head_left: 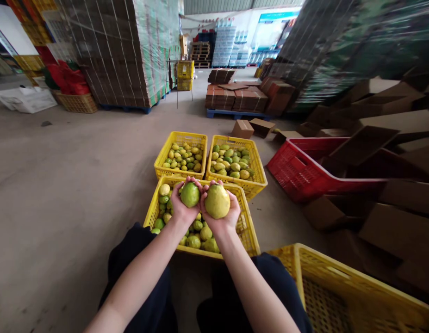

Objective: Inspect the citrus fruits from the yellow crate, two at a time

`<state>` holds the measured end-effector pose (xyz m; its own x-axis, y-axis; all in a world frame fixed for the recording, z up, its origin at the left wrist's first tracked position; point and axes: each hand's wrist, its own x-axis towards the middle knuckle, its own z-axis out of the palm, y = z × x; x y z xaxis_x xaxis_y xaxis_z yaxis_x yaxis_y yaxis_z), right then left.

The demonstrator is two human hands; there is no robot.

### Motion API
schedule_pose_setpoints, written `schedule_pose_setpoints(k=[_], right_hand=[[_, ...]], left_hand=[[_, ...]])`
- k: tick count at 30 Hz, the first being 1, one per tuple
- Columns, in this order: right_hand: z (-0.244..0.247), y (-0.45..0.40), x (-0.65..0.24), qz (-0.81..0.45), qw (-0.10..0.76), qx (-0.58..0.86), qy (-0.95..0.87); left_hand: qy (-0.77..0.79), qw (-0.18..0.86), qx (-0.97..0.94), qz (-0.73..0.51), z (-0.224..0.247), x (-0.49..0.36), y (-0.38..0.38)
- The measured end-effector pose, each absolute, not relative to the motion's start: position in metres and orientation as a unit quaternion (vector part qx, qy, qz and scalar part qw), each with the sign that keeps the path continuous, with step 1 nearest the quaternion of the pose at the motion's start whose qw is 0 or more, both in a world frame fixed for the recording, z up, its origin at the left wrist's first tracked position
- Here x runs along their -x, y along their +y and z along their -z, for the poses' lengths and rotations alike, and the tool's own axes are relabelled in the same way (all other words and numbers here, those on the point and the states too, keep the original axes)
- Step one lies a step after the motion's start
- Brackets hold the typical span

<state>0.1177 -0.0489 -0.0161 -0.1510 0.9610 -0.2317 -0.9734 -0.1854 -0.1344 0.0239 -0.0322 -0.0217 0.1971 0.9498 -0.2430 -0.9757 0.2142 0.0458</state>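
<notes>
A green fruit (190, 194) rests in my left hand (181, 210), its fingers curled up around it. Beside it, my right hand (228, 218) cups a larger yellow fruit (217, 201). The two hands are side by side, palms up, above a yellow crate (251, 231) of green and yellow fruits. Behind this crate stand two more yellow crates, the left one (162, 151) with small yellow and green fruits, the right one (259, 172) with oval yellow-green fruits.
A yellow crate (297, 263) stands at the lower right, near my knee. Farther right are a red crate (294, 171) and piled cardboard boxes (401, 226). Flattened cartons (219, 99) lie on a blue pallet ahead. Wrapped stacks (110, 55) rise on both sides.
</notes>
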Motion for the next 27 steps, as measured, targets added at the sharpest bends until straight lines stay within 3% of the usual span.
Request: schedule_pose_setpoints(k=[27], right_hand=[[0.0181,-0.0478,-0.1207,-0.750,0.642,0.155,0.040]], left_hand=[[0.154,0.764,0.043,-0.625,0.0316,-0.0299,-0.0329]])
